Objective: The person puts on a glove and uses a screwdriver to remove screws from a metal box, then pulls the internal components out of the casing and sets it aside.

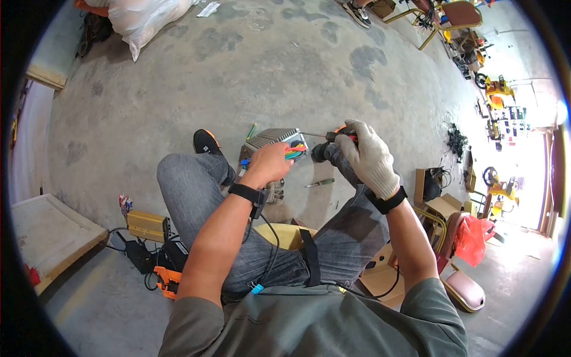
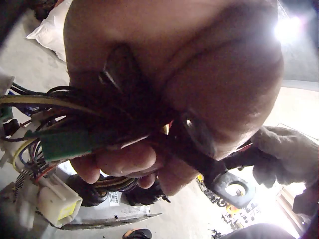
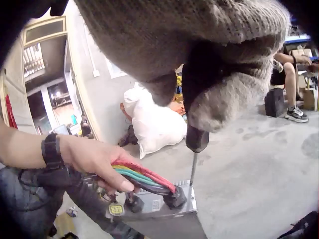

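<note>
A finned metal box with thick cables sits low on the floor between the person's feet. The bare left hand grips a bundle of coloured wires coming out of the box's end. In the left wrist view, a green connector, a white connector and a ring terminal stick out around that hand. The right hand, in a knitted glove, holds a screwdriver by its dark handle. The screwdriver's shaft points down, its tip right at the box's top corner.
Another screwdriver lies on the floor between the legs. At the left stand a gold finned box and a low board. Cardboard boxes and chairs stand at the right. A white sack and another seated person are farther off.
</note>
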`<state>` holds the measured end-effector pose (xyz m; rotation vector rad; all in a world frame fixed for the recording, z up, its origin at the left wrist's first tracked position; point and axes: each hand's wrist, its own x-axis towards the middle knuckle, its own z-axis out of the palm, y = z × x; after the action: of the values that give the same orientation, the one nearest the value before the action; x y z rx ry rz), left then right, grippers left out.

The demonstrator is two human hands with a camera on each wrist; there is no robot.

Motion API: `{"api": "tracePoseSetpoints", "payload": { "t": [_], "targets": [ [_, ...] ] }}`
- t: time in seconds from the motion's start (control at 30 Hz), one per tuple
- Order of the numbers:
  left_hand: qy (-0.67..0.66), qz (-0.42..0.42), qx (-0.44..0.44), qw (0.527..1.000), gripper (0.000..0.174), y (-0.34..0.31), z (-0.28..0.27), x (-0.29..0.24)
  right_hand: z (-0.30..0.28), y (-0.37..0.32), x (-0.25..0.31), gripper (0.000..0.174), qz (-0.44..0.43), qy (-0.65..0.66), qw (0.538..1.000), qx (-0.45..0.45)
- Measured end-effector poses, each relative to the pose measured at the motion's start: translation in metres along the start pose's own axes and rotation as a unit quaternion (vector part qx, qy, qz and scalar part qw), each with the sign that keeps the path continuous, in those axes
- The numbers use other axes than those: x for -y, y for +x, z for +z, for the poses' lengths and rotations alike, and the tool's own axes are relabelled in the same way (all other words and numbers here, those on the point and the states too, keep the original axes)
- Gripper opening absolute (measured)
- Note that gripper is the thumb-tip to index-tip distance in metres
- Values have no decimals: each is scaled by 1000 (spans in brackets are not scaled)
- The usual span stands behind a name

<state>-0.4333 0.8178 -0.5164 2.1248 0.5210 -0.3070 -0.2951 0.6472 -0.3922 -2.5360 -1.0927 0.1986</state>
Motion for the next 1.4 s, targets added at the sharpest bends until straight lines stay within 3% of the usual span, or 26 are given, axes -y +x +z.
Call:
{"api": "tracePoseSetpoints", "payload": {
  "t": [0.13, 0.2, 0.33, 0.4, 0.43, 0.5, 0.53, 0.67, 0.7, 0.77, 0.87, 0.93, 1.17, 1.23, 1.27, 1.33, 1.4],
  "targets": [
    [3, -1, -1, 1000, 35, 1, 2, 1, 0, 7, -10, 31, -18, 39, 998, 45],
    [6, -1, 1, 1000, 36, 2, 1, 1, -3, 8, -9, 31, -104, -12, 994, 21],
    [5, -8, 6, 1000, 36, 1, 1, 0, -3, 9, 2, 29, -93, 22, 995, 9],
    [10, -8, 6, 1000, 36, 2, 2, 2, -6, 8, 16, 25, 1, 12, 1000, 3],
    [16, -6, 8, 1000, 35, 3, 3, 2, -3, 10, 17, 25, 4, 10, 1000, 0],
    [12, 10, -4, 1000, 36, 4, 6, 6, 0, 15, 2, 24, -36, 17, 999, -10],
    [9, 20, -13, 1000, 37, 5, 8, 9, 10, 12, -21, 20, -157, -68, 985, -21],
    [-13, 58, -31, 998, 38, 4, 9, 16, -2, 15, -1, 23, -107, -2, 994, -5],
    [-1, 59, -35, 998, 38, 5, 9, 19, 1, 17, -4, 28, -105, 9, 994, 34],
    [6, 51, -28, 998, 37, 5, 6, 18, 6, 15, -1, 32, -117, 35, 992, 0],
    [-9, 43, -8, 999, 37, 5, 3, 14, 1, 14, 12, 28, -47, 26, 998, -29],
    [3, 60, -10, 998, 37, 4, 4, 15, -7, 18, 16, 23, 68, 23, 994, 86],
    [1, 59, -9, 998, 39, 4, 4, 16, -3, 16, 7, 25, -97, 40, 994, 42],
    [8, 59, -13, 998, 40, 6, 7, 15, -4, 13, 7, 33, -104, 39, 994, 17],
    [16, 61, -18, 998, 41, 4, 7, 17, -4, 13, 8, 41, -66, 18, 997, 34],
    [11, 43, -26, 999, 44, 5, 11, 17, -1, 14, 3, 34, -35, 7, 999, 19],
    [21, 57, -36, 998, 44, 4, 10, 17, -2, 22, 0, 20, -23, -29, 997, 61]
  ]
}}
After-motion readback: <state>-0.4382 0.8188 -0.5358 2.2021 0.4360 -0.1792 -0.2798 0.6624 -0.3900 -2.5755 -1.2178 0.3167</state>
